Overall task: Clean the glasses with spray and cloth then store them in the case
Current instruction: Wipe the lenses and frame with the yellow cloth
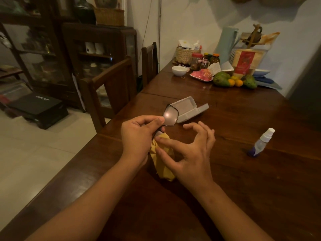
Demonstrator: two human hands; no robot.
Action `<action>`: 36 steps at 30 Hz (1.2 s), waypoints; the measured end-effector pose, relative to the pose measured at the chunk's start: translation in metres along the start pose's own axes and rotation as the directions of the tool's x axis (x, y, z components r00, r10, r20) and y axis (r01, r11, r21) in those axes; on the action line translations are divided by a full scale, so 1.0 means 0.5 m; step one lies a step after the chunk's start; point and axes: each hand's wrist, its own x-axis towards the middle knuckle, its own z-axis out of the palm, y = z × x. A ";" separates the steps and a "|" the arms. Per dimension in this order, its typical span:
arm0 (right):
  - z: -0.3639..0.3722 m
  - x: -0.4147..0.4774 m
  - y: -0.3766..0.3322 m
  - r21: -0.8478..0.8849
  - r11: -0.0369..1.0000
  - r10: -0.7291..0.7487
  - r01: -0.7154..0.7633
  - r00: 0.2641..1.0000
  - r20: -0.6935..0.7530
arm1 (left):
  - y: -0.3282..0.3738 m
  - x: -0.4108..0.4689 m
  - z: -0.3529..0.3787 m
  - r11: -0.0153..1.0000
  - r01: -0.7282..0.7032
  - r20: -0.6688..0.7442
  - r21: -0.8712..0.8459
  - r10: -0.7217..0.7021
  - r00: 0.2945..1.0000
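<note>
Dark polished wooden table, grain visible, faint sheen.

Left hand: fingers curled, thumb tip and forefinger pinching the glasses at the frame's edge, held above the table. Thin glossy black frame, squarish lens with rounded corners. The upper lens catches a pale glare spot. The lower lens is mostly hidden behind the hand and cloth.

Right hand: thumb and index finger pinch the yellow cloth against the lower part of the glasses. The other three fingers are lifted, loosely hooked and holding nothing. The cloth is soft and crumpled, and its loose end trails down between the wrists.

Glasses case: grey hard plastic, rounded rectangle, lying open on the table just beyond the glasses.

Spray bottle: small clear cylinder, white pump head, bluish label, standing well to the right.

Far end: green and orange fruit, a white bowl and a woven basket.
</note>
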 end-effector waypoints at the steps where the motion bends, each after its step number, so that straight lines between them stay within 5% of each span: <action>1: 0.000 0.001 0.005 -0.004 1.000 -0.015 0.015 1.000 -0.004 | -0.001 0.002 0.000 1.000 0.004 -0.004 0.001 -0.004 1.000; 6: 0.010 0.000 0.013 -0.045 0.997 -0.063 0.061 0.997 -0.050 | -0.001 -0.001 0.005 1.000 -0.001 -0.002 0.000 0.001 1.000; 12: 0.007 -0.002 0.043 -0.071 0.927 -0.370 0.367 0.929 -0.021 | 0.001 0.010 -0.004 1.000 0.018 -0.025 0.008 -0.018 1.000; 17: 0.007 0.003 0.045 -0.097 0.927 -0.371 0.363 0.925 -0.086 | 0.002 0.007 -0.002 1.000 0.021 -0.021 0.010 -0.021 1.000; 22: 0.011 -0.001 0.046 -0.172 0.821 -0.554 0.544 0.832 -0.011 | 0.008 0.007 -0.005 0.999 0.004 -0.019 0.047 -0.004 1.000; 36: -0.002 0.007 0.049 -0.262 0.810 -0.543 0.524 0.840 0.003 | 0.011 -0.002 0.000 0.991 -0.066 0.067 0.120 0.058 0.996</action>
